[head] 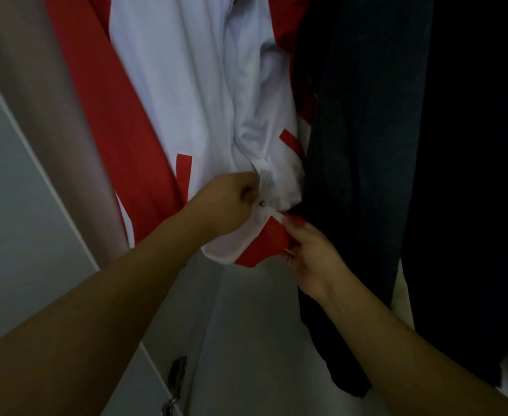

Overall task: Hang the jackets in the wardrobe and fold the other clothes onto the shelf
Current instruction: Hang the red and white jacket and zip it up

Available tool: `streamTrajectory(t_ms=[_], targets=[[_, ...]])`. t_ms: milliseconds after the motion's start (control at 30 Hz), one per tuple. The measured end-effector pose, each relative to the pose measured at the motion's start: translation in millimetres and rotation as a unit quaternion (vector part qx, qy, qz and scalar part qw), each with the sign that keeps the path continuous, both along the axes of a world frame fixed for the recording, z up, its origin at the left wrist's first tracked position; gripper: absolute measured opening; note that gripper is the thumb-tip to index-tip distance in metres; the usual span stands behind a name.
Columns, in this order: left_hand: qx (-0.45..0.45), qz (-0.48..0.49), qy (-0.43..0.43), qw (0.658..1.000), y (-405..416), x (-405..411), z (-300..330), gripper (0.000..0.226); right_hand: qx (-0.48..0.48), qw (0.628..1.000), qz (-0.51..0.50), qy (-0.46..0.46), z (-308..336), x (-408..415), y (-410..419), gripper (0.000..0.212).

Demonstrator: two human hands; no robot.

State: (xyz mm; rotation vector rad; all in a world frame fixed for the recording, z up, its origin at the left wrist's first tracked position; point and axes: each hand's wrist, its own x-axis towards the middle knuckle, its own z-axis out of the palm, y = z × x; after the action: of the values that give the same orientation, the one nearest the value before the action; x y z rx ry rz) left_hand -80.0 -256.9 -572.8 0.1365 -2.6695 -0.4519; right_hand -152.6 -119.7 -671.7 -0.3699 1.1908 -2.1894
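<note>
A smooth, softly creased red-and-white jacket point(186, 94) hangs through the upper centre of the frame. At its lower hem, near the middle, the left hand point(228, 202) has its fingers clenched on the white fabric beside a small round metal snap point(262, 202). Just below and to the right, the right hand point(312, 256) pinches the red hem band. A dark, matte garment point(366, 145) hangs touching the jacket's right side. A metal door handle point(176, 382) sits at the bottom centre.
</note>
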Motion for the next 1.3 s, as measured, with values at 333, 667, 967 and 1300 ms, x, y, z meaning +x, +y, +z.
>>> streamTrajectory(t_ms=[333,667,967,1300], targets=[[-0.348,0.108,0.109,0.925,-8,-18,77,0.013,0.366,0.926,0.018,0.095,2,9,-13,0.033],[-0.442,0.104,0.112,0.884,15,-17,117,0.009,0.394,0.815,-0.108,0.41,106,-13,-31,0.015],[-0.406,0.13,0.069,0.902,21,-21,176,0.014,0.352,0.806,-0.147,0.452,180,-11,-23,0.022],[-0.443,0.177,0.085,0.875,39,-29,233,0.016,0.517,0.713,-0.066,0.469,227,-20,-26,0.021]])
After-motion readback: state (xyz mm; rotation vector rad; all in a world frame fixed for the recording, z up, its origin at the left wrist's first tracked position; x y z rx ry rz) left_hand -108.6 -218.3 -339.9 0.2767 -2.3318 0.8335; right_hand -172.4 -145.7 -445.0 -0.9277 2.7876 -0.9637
